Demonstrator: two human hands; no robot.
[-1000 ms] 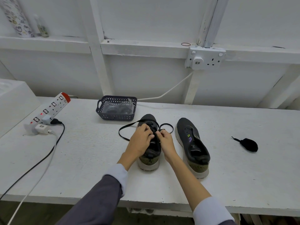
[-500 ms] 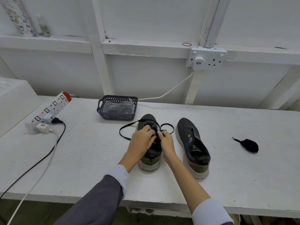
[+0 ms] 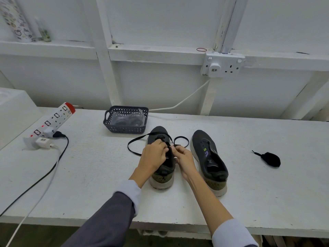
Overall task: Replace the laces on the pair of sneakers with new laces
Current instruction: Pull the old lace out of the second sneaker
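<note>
Two dark grey sneakers stand side by side on the white table, toes pointing away from me. Over the left sneaker (image 3: 160,132) both hands work at the eyelets. My left hand (image 3: 154,154) rests on the shoe's left side with fingers curled onto the black lace (image 3: 135,139). My right hand (image 3: 184,157) pinches the lace at the shoe's right side. The lace loops out on both sides of the toe. The right sneaker (image 3: 209,157) has no lace. A bundled black lace (image 3: 270,158) lies at the right.
A dark plastic basket (image 3: 125,129) with clear packets stands behind the left sneaker. A white power strip (image 3: 51,122) with plugs and cables lies at the left. A wall socket (image 3: 222,65) and a white cable run along the back wall.
Both hands stay on the left sneaker; their fingers shifted slightly on the lace. The camera view moved a little.
</note>
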